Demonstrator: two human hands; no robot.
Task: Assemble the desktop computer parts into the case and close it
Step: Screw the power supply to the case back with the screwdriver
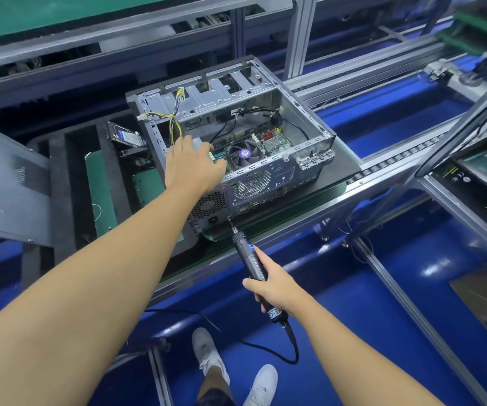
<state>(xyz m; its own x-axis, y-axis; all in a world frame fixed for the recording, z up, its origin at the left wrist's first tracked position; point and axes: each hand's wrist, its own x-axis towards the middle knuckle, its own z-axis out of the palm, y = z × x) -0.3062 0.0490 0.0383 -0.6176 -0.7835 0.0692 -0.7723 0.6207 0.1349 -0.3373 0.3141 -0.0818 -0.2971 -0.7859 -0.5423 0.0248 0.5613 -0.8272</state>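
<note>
Right hand curls round driver, bit touching near face of case, centre on conveyor. Left hand flat, fingers spread, on case. We keep bit square, push straight, brace case.

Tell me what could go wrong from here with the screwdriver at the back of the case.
1. The screwdriver, in the right grip, meets the rear of the case at a slant; the bit may slip and mar the panel.
2. The left grip reaches into the case beside the fan; a jolt might knock it against the fan.
3. Loose yellow cables hang over the rim and could get pinched at closing.
</note>
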